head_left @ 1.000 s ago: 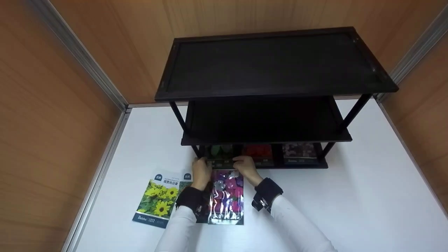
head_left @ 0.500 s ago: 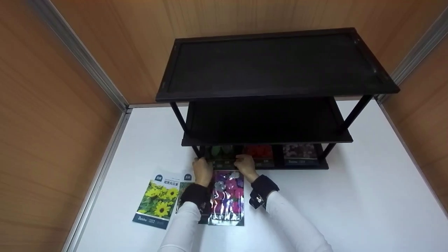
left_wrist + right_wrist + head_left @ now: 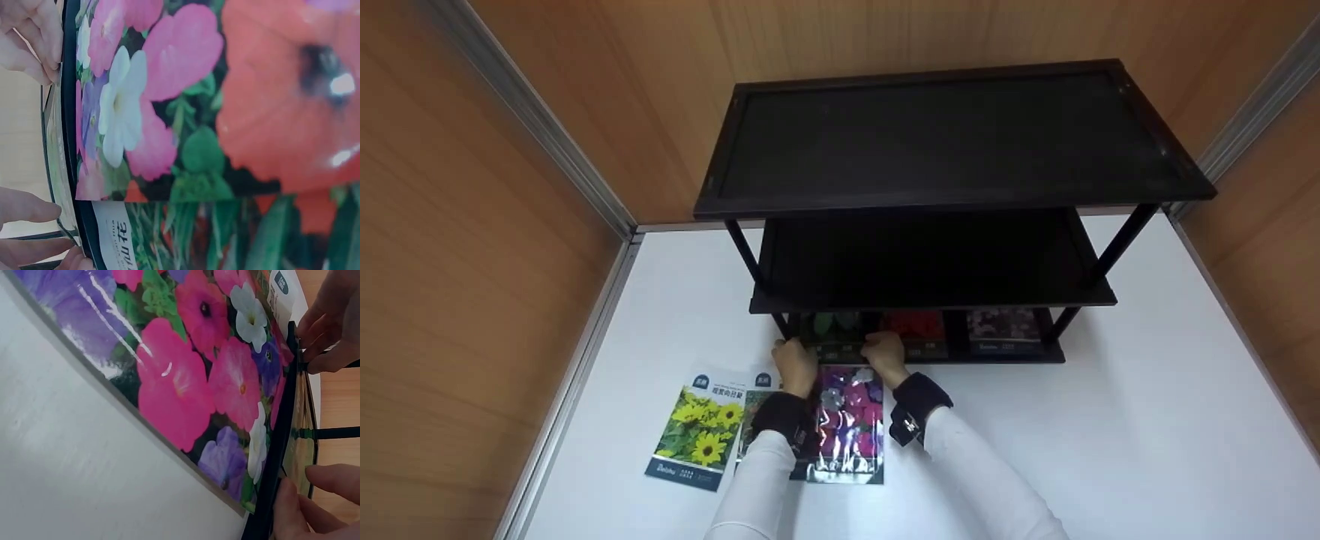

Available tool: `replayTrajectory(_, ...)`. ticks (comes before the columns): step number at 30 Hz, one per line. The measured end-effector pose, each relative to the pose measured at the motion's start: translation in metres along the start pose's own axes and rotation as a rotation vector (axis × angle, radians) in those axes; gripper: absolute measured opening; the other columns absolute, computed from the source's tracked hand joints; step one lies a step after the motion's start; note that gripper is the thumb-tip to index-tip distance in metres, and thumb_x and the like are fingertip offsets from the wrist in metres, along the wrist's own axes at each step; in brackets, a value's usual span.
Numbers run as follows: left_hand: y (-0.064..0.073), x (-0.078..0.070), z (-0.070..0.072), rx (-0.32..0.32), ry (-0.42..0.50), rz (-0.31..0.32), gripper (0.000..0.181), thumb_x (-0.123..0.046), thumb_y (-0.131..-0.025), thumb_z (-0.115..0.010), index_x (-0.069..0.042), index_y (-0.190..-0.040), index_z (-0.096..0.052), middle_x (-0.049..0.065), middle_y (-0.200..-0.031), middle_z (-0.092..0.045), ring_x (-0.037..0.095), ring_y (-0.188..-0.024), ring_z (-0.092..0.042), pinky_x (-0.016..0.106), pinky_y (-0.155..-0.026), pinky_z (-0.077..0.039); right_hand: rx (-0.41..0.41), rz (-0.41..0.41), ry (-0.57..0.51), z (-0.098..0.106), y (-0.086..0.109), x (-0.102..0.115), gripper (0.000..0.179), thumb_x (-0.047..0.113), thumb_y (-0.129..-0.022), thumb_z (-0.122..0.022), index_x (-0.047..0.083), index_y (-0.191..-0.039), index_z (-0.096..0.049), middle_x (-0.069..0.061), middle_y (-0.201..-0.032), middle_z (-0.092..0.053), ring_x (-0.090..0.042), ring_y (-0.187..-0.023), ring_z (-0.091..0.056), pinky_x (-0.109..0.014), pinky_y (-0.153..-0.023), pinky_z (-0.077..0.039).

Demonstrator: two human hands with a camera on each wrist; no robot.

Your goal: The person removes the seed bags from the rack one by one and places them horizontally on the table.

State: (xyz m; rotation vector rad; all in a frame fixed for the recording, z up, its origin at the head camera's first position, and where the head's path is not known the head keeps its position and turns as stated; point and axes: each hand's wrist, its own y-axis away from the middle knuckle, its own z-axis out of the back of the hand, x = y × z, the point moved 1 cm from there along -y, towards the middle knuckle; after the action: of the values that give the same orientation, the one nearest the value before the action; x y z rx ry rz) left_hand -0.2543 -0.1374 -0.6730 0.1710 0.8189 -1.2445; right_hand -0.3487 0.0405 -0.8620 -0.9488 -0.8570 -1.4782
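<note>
Packet [image 3: 834,328] (green-leaved) separates left hand [image 3: 796,366] from right hand [image 3: 886,358].

Left hand [image 3: 796,367] and right hand [image 3: 887,359] reach forward, fingers [image 3: 336,478] bent.

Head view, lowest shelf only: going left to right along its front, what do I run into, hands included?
Left hand → green-leaf packet → right hand → red-flower packet, its left edge partly behind that hand → pale-flower packet.
</note>
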Motion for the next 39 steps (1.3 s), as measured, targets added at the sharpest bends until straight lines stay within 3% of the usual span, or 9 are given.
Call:
replayTrajectory(3, -0.003, 0.014, -0.013, 0.002, -0.037, 0.023, 0.020, -0.011, -0.070, -0.060, 0.006, -0.079, -0.067, 0.024, -0.073, -0.059, 0.038, -0.070, -0.046, 0.043, -0.060, -0.034, 0.039, -0.031, -0.064, -0.023, -0.021, -0.047, 0.036, 0.010, -0.054, -0.066, 0.018, -0.088, -0.070, 0.002, -0.079, -0.066, -0.015, -0.065, -0.055, -0.029, -0.054, -0.046)
replayTrajectory(6, -0.007, 0.036, -0.033, -0.015, -0.049, 0.014, 0.021, -0.011, -0.066, -0.061, 0.006, -0.078, -0.067, 0.022, -0.070, -0.059, 0.036, -0.068, -0.046, 0.042, -0.060, -0.032, 0.045, -0.043, -0.098, -0.029, -0.027, -0.059, 0.039, 0.008, -0.051, -0.067, 0.019, -0.088, -0.070, 0.003, -0.077, -0.065, -0.014, -0.063, -0.055, -0.029, -0.052, -0.046)
replayTrajectory(14, -0.014, 0.068, -0.057, 0.029, 0.060, 0.093, 0.023, -0.010, -0.065, -0.060, 0.004, -0.080, -0.067, 0.019, -0.072, -0.059, 0.034, -0.067, -0.048, 0.039, -0.057, -0.035, 0.039, -0.083, -0.137, 0.023, 0.020, 0.042, 0.041, -0.005, -0.051, -0.060, 0.003, -0.090, -0.069, -0.005, -0.071, -0.064, -0.014, -0.058, -0.054, -0.029, -0.045, -0.044)
replayTrajectory(23, -0.011, 0.035, -0.021, 0.148, 0.261, 0.187, 0.021, -0.008, -0.075, -0.057, 0.003, -0.090, -0.068, 0.020, -0.085, -0.063, 0.033, -0.081, -0.058, 0.038, -0.069, -0.046, 0.093, -0.003, -0.327, 0.068, 0.056, 0.114, 0.032, -0.006, -0.061, -0.064, 0.000, -0.092, -0.067, -0.008, -0.067, -0.064, -0.014, -0.054, -0.057, -0.028, -0.046, -0.046)
replayTrajectory(27, -0.017, 0.061, -0.052, 0.101, 0.236, 0.162, 0.025, -0.002, -0.070, -0.054, 0.003, -0.091, -0.067, 0.020, -0.086, -0.063, 0.032, -0.080, -0.058, 0.035, -0.064, -0.046, 0.077, -0.017, -0.331, 0.069, 0.053, 0.114, 0.032, -0.006, -0.064, -0.064, -0.003, -0.096, -0.065, -0.011, -0.069, -0.064, -0.017, -0.056, -0.058, -0.028, -0.049, -0.048)
replayTrajectory(29, -0.024, 0.105, -0.095, 0.088, 0.250, 0.137, 0.026, -0.006, -0.071, -0.055, -0.005, -0.093, -0.069, 0.014, -0.087, -0.064, 0.028, -0.081, -0.059, 0.036, -0.064, -0.047, 0.065, -0.003, -0.383, 0.058, 0.041, 0.087, 0.032, 0.000, -0.063, -0.070, 0.001, -0.095, -0.067, -0.009, -0.067, -0.064, -0.017, -0.056, -0.059, -0.028, -0.049, -0.048)
replayTrajectory(33, -0.021, 0.096, -0.088, 0.059, 0.278, 0.112, 0.026, -0.007, -0.070, -0.056, -0.007, -0.092, -0.069, 0.009, -0.085, -0.065, 0.021, -0.078, -0.061, 0.033, -0.062, -0.048, 0.070, 0.026, -0.498, 0.020, 0.000, -0.003, 0.034, 0.006, -0.059, -0.076, 0.008, -0.092, -0.069, -0.011, -0.064, -0.064, -0.019, -0.055, -0.060, -0.031, -0.048, -0.049)
replayTrajectory(36, -0.011, 0.045, -0.041, 0.046, 0.269, 0.122, 0.027, -0.002, -0.068, -0.054, 0.003, -0.090, -0.068, 0.015, -0.081, -0.065, 0.025, -0.075, -0.061, 0.032, -0.060, -0.048, 0.067, -0.002, -0.487, 0.033, 0.010, 0.019, 0.033, -0.001, -0.060, -0.072, 0.004, -0.092, -0.068, -0.014, -0.066, -0.064, -0.022, -0.057, -0.061, -0.033, -0.050, -0.050)
replayTrajectory(39, -0.010, 0.039, -0.038, 0.041, 0.312, 0.121, 0.027, -0.001, -0.067, -0.054, 0.004, -0.090, -0.067, 0.014, -0.078, -0.065, 0.022, -0.072, -0.060, 0.028, -0.057, -0.047, 0.058, -0.057, -0.454, 0.072, 0.044, 0.093, 0.032, -0.004, -0.061, -0.070, -0.002, -0.093, -0.067, -0.014, -0.069, -0.065, -0.022, -0.060, -0.062, -0.034, -0.055, -0.051)
